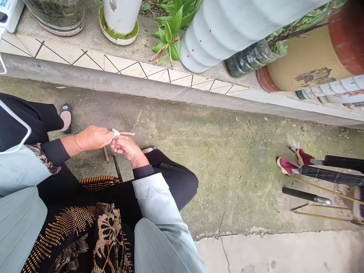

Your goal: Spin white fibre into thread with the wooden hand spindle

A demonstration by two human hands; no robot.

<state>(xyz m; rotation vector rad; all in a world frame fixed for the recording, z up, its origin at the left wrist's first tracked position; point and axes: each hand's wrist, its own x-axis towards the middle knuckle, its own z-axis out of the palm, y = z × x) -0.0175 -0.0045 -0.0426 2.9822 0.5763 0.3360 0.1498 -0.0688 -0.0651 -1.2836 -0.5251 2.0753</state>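
Observation:
In the head view, my left hand (pixel 92 137) and my right hand (pixel 126 148) meet above the concrete floor, fingers pinched closed. Between them runs a small white strip (pixel 115 132), gripped by both; whether it is cloth, paper or tape I cannot tell. A pale brown stick (pixel 127 133) shows just beyond my fingers, pointing right. Below my hands a darker reddish stick (pixel 105 154) sticks out. Whether either stick is held or lies on the floor is unclear. Near my lap is an orange-and-black woven piece (pixel 98 181), partly hidden by my clothing.
Along the top runs a tiled ledge (pixel 125 70) with a white pot (pixel 121 17), a green plant (pixel 169 38), a ribbed pale container (pixel 216 34) and a tan pot (pixel 301 57). At right are another person's red shoes (pixel 287 165) and a dark rod (pixel 305 196).

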